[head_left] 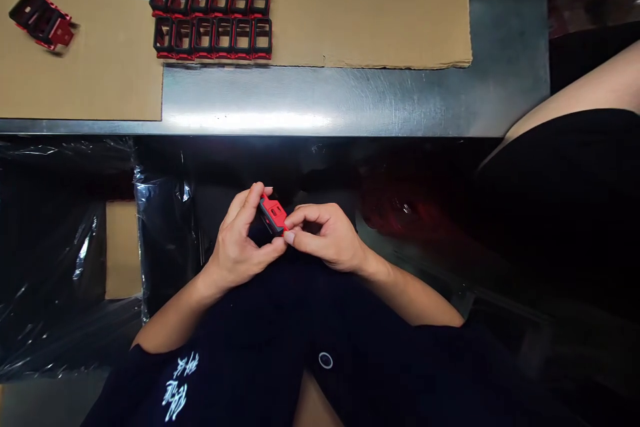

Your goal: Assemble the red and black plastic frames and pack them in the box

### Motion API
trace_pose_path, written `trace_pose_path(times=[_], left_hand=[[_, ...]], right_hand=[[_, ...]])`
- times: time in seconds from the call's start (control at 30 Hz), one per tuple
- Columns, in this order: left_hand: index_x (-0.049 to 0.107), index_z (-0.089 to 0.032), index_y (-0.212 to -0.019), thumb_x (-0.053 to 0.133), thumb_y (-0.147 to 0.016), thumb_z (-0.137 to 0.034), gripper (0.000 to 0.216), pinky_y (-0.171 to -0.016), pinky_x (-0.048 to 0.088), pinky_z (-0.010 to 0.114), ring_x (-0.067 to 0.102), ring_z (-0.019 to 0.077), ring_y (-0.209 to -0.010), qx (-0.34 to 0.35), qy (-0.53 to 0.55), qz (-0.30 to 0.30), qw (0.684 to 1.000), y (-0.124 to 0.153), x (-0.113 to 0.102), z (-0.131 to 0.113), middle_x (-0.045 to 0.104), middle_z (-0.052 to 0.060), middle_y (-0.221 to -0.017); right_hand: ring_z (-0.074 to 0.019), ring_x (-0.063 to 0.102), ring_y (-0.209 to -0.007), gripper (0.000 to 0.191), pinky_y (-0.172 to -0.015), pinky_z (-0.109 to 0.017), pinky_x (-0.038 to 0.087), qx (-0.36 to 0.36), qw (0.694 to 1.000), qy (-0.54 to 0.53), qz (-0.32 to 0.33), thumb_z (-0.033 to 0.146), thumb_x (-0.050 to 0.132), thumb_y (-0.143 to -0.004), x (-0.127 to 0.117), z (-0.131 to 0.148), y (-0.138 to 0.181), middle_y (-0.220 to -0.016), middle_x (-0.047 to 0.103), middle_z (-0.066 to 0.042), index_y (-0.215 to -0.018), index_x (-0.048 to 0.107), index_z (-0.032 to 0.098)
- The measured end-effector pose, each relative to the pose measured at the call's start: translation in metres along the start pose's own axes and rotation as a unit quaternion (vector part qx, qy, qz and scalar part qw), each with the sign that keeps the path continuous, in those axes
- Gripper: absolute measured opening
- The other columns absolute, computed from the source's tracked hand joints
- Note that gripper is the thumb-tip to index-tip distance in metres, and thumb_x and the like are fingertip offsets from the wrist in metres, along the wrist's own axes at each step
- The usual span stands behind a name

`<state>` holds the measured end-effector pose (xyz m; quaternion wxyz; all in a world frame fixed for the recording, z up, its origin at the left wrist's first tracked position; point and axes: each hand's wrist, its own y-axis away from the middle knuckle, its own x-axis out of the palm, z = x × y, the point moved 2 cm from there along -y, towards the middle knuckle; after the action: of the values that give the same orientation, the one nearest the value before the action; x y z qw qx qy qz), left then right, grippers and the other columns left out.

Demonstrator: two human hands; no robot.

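Observation:
Between my two hands, just in front of my body and below the table edge, is a small red and black plastic frame part (274,213). My left hand (243,237) grips it by its ends, thumb at the near end and fingers at the far one. The thumb and forefinger of my right hand (327,233) pinch its red near corner. Its red face is turned up toward me, and the black frame shows along the left side. The underside is hidden.
On the metal table (320,100) lies cardboard (370,7) with two rows of similar red and black frames (213,33). More such parts (43,20) lie at the far left. Black plastic sheeting (60,227) hangs at left. Another person's arm (575,90) reaches in at right.

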<state>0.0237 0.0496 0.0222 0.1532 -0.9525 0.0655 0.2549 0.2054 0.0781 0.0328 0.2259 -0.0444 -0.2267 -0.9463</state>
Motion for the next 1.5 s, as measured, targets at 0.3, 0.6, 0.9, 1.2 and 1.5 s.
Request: trace_pose_path(times=[0.3,0.6,0.9,1.2,1.5], left_hand=[[0.029,-0.023,-0.162,0.075,-0.086,-0.031,0.089,-0.097,0.059,0.043,0.063,0.0258,-0.118,0.045,-0.075,-0.035,0.996,-0.001,-0.001,-0.004,0.061,0.015,-0.133],[0.031,-0.027,-0.16,0.077,-0.085,-0.03,0.089,-0.096,0.06,0.043,0.064,0.0258,-0.116,0.028,-0.051,-0.035,0.998,0.002,0.0,-0.001,0.06,0.013,-0.133],[0.047,-0.025,-0.138,0.088,-0.075,-0.043,0.077,-0.084,0.061,0.032,0.068,0.018,-0.097,-0.147,0.086,-0.17,0.971,0.007,0.009,0.009,0.06,0.007,-0.118],[0.052,-0.022,-0.126,0.089,-0.071,-0.037,0.068,-0.083,0.061,0.031,0.07,0.0158,-0.09,-0.176,0.05,-0.213,0.96,0.004,0.004,0.011,0.064,0.004,-0.107],[0.059,-0.021,-0.113,0.088,-0.071,-0.041,0.055,-0.072,0.058,0.027,0.068,0.0138,-0.081,-0.199,0.027,-0.184,0.962,0.008,0.003,0.021,0.064,0.002,-0.102]], right_hand=[[-0.0088,0.047,-0.053,0.012,-0.052,-0.023,0.038,0.004,1.0,0.011,-0.018,0.028,0.075,-0.069,0.003,0.004,0.0,-0.057,0.057,0.003,-0.072,0.073,0.016],[-0.0081,0.045,-0.049,0.018,-0.048,-0.023,0.036,-0.016,1.0,0.014,-0.01,0.033,0.078,-0.074,0.002,0.0,0.001,-0.056,0.057,0.004,-0.074,0.072,0.016],[-0.0183,0.065,-0.073,0.05,-0.067,-0.033,0.058,-0.403,0.853,0.311,-0.113,0.025,0.074,-0.082,0.009,0.011,0.009,-0.086,0.073,-0.004,-0.132,0.069,0.023],[-0.0274,0.072,-0.097,0.057,-0.08,-0.04,0.064,-0.435,0.744,0.494,-0.11,0.023,0.068,-0.087,0.014,0.009,0.005,-0.111,0.078,-0.009,-0.143,0.061,0.024],[-0.027,0.077,-0.106,0.051,-0.087,-0.04,0.068,-0.435,0.814,0.372,-0.099,0.016,0.068,-0.084,0.017,0.012,0.004,-0.122,0.077,-0.013,-0.134,0.068,0.022]])
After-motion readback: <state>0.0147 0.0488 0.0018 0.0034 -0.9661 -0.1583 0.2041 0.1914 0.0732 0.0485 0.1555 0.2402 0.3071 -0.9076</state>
